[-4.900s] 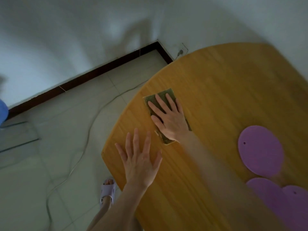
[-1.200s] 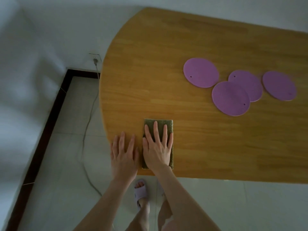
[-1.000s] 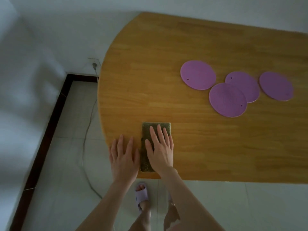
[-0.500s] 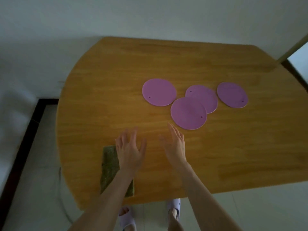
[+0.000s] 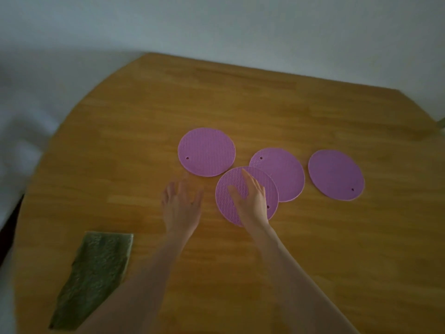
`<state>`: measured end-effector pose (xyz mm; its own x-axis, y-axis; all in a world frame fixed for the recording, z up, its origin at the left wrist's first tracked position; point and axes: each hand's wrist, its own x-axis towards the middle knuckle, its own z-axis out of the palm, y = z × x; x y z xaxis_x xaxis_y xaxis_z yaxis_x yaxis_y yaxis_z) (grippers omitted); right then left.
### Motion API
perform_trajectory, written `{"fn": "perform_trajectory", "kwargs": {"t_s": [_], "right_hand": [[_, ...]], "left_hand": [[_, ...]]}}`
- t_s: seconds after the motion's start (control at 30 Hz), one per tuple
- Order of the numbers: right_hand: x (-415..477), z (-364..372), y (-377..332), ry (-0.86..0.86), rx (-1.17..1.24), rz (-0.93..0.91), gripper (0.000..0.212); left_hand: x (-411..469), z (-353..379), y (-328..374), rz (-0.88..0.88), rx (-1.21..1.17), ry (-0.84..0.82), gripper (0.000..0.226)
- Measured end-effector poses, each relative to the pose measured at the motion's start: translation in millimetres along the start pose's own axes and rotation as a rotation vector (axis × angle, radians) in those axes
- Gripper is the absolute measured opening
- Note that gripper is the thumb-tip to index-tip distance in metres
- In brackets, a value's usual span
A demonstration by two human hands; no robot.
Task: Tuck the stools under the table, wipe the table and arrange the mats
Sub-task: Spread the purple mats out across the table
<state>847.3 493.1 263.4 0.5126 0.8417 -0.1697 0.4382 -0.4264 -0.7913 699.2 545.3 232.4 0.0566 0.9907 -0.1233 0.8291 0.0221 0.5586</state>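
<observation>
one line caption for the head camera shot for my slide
Both hands, left and right, reach toward four purple mats on the wooden table; green cloth set aside.

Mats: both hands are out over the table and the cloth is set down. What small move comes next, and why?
Probably lower the right hand onto the nearest mat and slide it toward you, clear of the mat behind it, whose near edge it overlaps. The left mat and far-right mat lie separate, the green cloth lies aside, and the left hand is empty.
</observation>
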Motion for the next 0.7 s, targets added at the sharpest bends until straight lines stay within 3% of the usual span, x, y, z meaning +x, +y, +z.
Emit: {"fn": "perform_trajectory", "kwargs": {"t_s": [0.2, 0.5, 0.7], "right_hand": [[58.6, 1.9, -7.3, -0.014, 0.0, -0.043, 0.05], [125.6, 33.8, -11.1, 0.052, -0.104, 0.04, 0.051], [139.7, 47.8, -20.1, 0.061, -0.188, 0.169, 0.048]], "left_hand": [[50.9, 7.0, 17.8, -0.006, -0.087, 0.056, 0.058], [102.7, 15.0, 26.6, -0.053, 0.064, 0.061, 0.079], [113.2, 16.3, 31.7, -0.176, -0.067, 0.067, 0.086]]}}
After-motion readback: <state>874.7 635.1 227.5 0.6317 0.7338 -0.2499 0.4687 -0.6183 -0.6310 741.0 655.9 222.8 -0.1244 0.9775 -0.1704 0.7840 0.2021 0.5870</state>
